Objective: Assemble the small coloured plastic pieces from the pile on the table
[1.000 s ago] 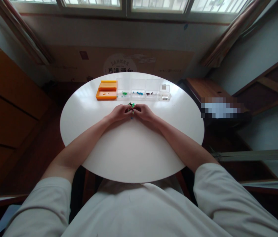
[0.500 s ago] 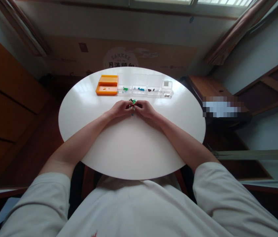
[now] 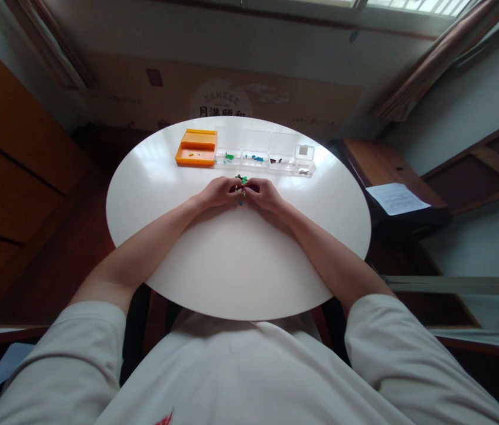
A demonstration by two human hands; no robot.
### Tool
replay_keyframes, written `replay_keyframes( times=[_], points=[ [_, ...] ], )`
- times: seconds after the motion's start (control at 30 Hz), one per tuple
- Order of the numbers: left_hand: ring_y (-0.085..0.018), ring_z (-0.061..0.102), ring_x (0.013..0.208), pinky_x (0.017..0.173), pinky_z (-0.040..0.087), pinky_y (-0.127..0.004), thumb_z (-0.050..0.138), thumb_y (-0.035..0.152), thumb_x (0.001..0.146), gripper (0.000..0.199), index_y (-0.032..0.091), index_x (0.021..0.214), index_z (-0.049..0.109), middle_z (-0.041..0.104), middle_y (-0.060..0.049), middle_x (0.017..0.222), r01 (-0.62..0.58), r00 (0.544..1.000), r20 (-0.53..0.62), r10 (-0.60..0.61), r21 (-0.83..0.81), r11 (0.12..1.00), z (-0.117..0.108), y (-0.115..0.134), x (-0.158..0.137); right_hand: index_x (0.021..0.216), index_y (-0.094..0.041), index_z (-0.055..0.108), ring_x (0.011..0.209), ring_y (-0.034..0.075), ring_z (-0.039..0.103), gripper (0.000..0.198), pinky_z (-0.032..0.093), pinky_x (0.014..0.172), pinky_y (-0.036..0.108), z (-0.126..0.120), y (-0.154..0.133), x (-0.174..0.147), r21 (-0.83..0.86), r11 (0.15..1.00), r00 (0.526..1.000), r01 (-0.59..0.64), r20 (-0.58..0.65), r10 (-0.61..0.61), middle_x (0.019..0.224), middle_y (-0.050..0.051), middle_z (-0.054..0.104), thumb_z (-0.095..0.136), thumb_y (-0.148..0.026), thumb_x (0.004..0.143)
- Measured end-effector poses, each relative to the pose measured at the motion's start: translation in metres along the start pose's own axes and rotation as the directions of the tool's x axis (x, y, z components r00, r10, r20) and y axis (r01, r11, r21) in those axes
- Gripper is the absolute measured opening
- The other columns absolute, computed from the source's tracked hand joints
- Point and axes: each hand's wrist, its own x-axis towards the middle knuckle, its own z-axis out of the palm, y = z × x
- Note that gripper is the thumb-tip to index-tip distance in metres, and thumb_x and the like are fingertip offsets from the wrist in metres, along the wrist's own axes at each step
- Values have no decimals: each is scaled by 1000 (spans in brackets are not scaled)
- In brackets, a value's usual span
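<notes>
My left hand (image 3: 219, 192) and my right hand (image 3: 265, 195) meet above the middle of the white table (image 3: 240, 260). Their fingers pinch a small cluster of green and dark toy pieces (image 3: 243, 179) from either side; its exact shape is too small to make out. A tiny blue bit (image 3: 240, 203) shows just below the fingertips; whether it is attached cannot be seen. Beyond the hands, clear compartments hold green pieces (image 3: 229, 156), blue pieces (image 3: 256, 158), dark brown pieces (image 3: 275, 160) and whitish pieces (image 3: 303, 172).
An open orange box (image 3: 196, 162) with a few tiny orange bits stands left of the clear compartments. On the right, a wooden cabinet (image 3: 367, 150) beside the table bears a sheet of paper (image 3: 396, 198). A wall with a window lies beyond.
The view has shifted slightly, so the table and boxes appear a little farther right and higher. Both hands keep their pinch on the cluster.
</notes>
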Motion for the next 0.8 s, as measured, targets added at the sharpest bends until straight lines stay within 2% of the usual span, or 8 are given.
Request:
replay_keyframes(
  times=[0.33,0.8],
  points=[
    [-7,42,54,53,26,-21,50,37,81,29,12,80,65,57,2,62,-5,1000,-17,5,-16,1000,1,-1,0,84,-9,69,62,11,49,27,37,62,24,0,1,1,-22,1000,1000,14,-11,-14,70,3,63,50,-27,76],
    [-7,43,54,54,26,-21,49,39,82,31,12,79,65,59,0,63,3,1000,8,-3,-34,999,-2,3,-1,82,-9,68,62,12,50,25,38,61,23,-1,-2,0,-9,1000,1000,-8,1,8,72,4,65,51,-26,75]
  ],
)
